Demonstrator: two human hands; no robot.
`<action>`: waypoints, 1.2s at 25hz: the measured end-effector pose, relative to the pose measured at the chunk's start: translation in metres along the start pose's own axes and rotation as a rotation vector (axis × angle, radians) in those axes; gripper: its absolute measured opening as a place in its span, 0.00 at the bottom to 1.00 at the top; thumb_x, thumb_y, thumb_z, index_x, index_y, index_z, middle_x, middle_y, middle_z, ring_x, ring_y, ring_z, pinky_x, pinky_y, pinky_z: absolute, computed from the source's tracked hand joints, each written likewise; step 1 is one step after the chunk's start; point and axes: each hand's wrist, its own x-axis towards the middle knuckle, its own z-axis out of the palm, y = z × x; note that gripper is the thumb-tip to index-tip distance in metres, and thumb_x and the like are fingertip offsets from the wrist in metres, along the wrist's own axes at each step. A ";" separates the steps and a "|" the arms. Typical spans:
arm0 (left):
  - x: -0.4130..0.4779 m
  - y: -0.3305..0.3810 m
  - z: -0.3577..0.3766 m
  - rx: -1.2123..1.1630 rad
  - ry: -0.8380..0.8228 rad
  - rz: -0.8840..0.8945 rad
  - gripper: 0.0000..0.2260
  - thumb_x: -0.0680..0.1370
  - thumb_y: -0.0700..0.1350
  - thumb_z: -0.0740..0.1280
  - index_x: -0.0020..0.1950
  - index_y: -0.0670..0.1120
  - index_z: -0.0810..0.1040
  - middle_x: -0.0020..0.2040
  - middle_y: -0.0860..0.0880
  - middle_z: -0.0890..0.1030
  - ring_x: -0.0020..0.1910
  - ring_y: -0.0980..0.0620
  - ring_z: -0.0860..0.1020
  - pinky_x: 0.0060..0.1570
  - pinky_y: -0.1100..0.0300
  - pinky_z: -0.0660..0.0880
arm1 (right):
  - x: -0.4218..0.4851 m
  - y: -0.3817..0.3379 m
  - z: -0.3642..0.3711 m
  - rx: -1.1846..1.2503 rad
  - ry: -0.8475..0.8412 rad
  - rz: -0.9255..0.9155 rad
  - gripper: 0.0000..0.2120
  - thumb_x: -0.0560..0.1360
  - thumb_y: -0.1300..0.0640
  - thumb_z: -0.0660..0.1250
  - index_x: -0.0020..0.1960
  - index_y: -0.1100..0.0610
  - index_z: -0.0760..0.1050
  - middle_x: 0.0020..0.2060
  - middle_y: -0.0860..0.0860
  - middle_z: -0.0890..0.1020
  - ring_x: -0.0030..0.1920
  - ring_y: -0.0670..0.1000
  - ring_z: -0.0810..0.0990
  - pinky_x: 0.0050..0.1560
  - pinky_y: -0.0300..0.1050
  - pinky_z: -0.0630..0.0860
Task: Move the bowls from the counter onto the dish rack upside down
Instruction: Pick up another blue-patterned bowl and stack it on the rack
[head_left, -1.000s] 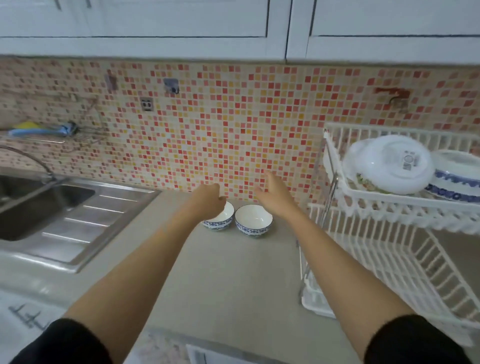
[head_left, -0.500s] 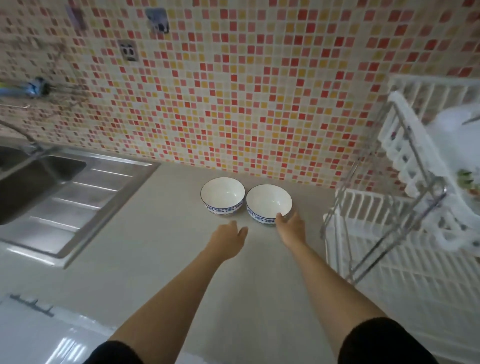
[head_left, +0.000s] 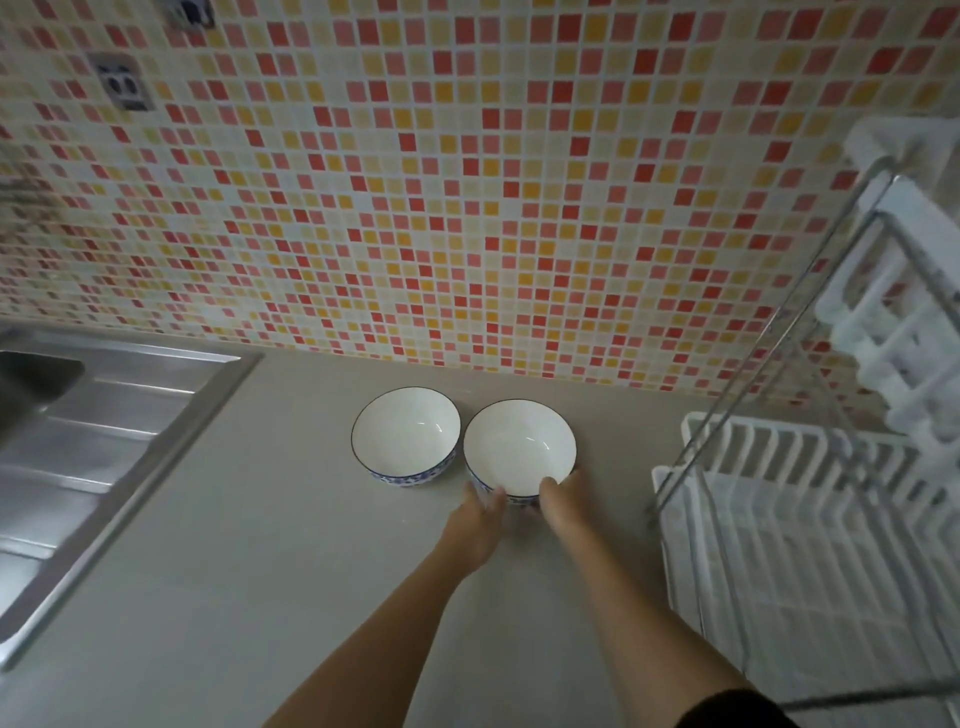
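Note:
Two white bowls with blue patterned outsides stand upright side by side on the grey counter (head_left: 291, 561), close to the tiled wall. Both of my hands are on the near side of the right bowl (head_left: 519, 447): my left hand (head_left: 475, 525) touches its front left wall, my right hand (head_left: 563, 501) wraps its front right rim. The left bowl (head_left: 406, 434) stands untouched beside it. The white dish rack (head_left: 810, 525) with a metal frame stands at the right; its lower tier shows bare slats.
A steel sink with a ribbed drainboard (head_left: 93, 441) fills the left side. The red and yellow mosaic wall (head_left: 467, 182) rises right behind the bowls. The rack's upper tier (head_left: 904, 291) overhangs at the far right.
The view has moved closer and tilted down. My left hand slid right from the bare counter to the right bowl's front; my right hand closed further around that bowl's rim.

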 end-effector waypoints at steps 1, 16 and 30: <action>0.001 0.002 0.000 -0.041 0.020 0.012 0.23 0.82 0.54 0.53 0.72 0.41 0.61 0.65 0.39 0.76 0.60 0.40 0.75 0.53 0.58 0.66 | 0.000 0.001 0.000 0.054 0.006 0.023 0.23 0.71 0.71 0.55 0.66 0.63 0.65 0.59 0.59 0.73 0.54 0.61 0.76 0.23 0.41 0.78; -0.091 -0.012 -0.039 -0.169 0.136 0.048 0.21 0.82 0.54 0.51 0.76 0.54 0.57 0.69 0.41 0.72 0.65 0.39 0.73 0.62 0.48 0.73 | -0.132 0.039 -0.048 -0.138 -0.136 -0.174 0.25 0.71 0.73 0.52 0.66 0.60 0.63 0.59 0.55 0.73 0.52 0.55 0.72 0.28 0.37 0.79; -0.275 0.018 -0.104 -0.725 0.315 0.333 0.21 0.75 0.65 0.52 0.59 0.54 0.71 0.62 0.47 0.76 0.61 0.44 0.76 0.59 0.39 0.74 | -0.313 -0.027 -0.061 -0.014 -0.262 -0.543 0.04 0.75 0.34 0.51 0.44 0.30 0.62 0.49 0.44 0.76 0.55 0.56 0.79 0.59 0.63 0.75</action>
